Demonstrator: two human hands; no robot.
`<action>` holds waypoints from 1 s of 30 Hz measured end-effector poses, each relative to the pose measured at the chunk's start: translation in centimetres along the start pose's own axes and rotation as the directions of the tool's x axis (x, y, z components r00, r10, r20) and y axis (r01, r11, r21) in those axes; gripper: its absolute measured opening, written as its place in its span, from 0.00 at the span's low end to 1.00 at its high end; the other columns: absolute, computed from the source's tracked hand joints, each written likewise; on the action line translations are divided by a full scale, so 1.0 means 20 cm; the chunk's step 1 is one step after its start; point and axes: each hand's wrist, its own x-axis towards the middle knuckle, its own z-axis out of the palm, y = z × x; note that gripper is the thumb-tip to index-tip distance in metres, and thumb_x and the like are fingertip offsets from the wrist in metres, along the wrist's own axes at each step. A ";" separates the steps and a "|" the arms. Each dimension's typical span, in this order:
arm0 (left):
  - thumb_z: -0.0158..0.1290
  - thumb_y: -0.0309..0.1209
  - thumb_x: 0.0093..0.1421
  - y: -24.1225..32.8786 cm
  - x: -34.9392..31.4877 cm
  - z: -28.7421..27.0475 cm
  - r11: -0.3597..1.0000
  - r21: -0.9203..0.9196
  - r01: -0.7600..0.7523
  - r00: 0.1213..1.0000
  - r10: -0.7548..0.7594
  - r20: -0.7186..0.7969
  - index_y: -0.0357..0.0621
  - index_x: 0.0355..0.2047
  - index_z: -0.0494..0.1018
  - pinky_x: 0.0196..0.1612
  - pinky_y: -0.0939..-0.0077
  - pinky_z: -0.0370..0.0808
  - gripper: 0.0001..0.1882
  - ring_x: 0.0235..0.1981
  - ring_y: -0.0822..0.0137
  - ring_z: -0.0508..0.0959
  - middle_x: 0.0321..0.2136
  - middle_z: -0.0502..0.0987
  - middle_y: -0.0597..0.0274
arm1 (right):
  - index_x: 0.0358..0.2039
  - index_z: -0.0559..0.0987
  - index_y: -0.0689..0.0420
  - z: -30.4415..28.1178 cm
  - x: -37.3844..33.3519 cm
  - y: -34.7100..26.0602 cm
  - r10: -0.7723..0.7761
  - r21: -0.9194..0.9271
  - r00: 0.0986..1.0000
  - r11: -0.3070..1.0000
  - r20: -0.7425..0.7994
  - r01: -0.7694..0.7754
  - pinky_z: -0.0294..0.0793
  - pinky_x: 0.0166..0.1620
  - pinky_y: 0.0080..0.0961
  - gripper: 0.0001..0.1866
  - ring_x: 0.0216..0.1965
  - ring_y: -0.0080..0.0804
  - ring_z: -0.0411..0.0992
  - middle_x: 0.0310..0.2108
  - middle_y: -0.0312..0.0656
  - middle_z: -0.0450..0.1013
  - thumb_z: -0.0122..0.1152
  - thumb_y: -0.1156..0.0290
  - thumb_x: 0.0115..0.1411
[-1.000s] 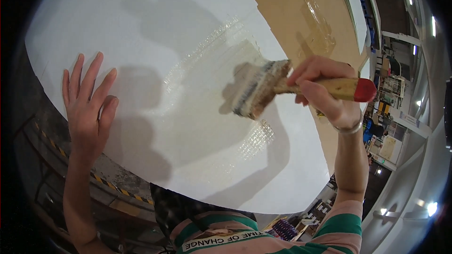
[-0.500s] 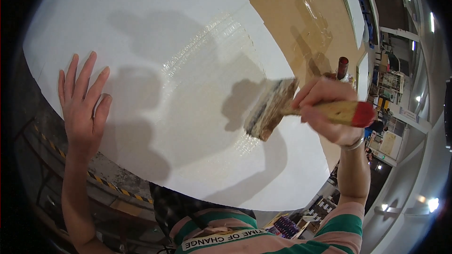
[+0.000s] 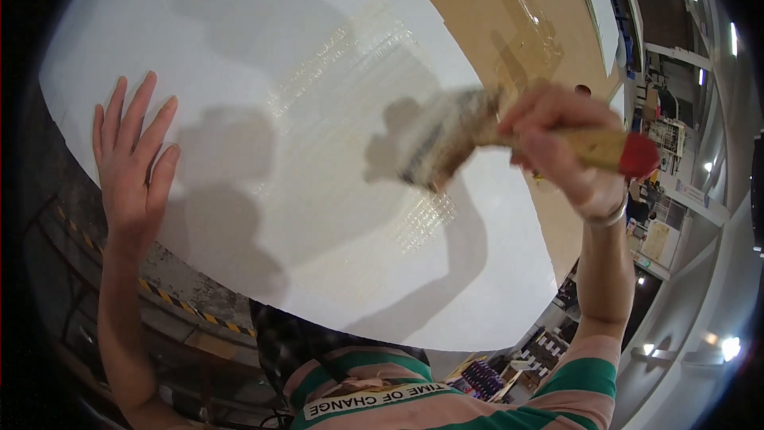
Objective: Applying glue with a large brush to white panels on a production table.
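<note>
Brush gripped over a sheet; drips, drag and uneven wetting are the risks.

The handle is wrapped by the curled fingers of the right hand, its red end left jutting out behind; the bristles are blurred above the right part of the white sheet, and whether they touch cannot be told; nothing is held by the left hand, which is spread loosely at the sheet's left edge; the sheet could be dragged or creased if the brush is pulled hard while only that edge is steadied; gloss is gathered in bands on the wet patch, so thick ridges might be left by uneven pressure; the tan board could be smeared by an overrun stroke.
</note>
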 end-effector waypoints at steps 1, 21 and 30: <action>0.44 0.29 0.58 -0.01 0.00 0.00 1.000 0.001 -0.005 1.000 0.005 0.004 0.50 0.53 0.69 0.66 0.53 0.39 0.21 0.65 0.57 0.51 0.61 0.59 0.64 | 0.21 0.75 0.62 0.01 0.05 -0.03 -0.072 0.007 0.996 0.997 -0.056 0.073 0.70 0.31 0.17 0.03 0.27 0.20 0.71 0.23 0.39 0.74 0.58 0.77 0.48; 0.40 0.31 0.61 -0.09 -0.03 0.03 0.983 0.171 -0.071 0.997 0.067 0.024 0.51 0.57 0.64 0.66 0.53 0.39 0.22 0.65 0.58 0.49 0.62 0.57 0.62 | 0.20 0.74 0.62 0.00 -0.12 0.13 0.211 0.078 0.976 0.974 0.043 -0.214 0.70 0.28 0.19 0.05 0.26 0.21 0.70 0.23 0.38 0.73 0.55 0.75 0.50; 0.39 0.32 0.63 -0.10 -0.02 0.06 0.981 0.167 -0.100 0.995 0.099 0.013 0.52 0.58 0.62 0.66 0.52 0.40 0.22 0.65 0.58 0.49 0.62 0.56 0.63 | 0.23 0.72 0.65 -0.04 -0.09 0.06 0.046 0.070 0.999 0.996 -0.002 -0.046 0.71 0.23 0.17 0.06 0.21 0.22 0.71 0.28 0.47 0.72 0.53 0.75 0.52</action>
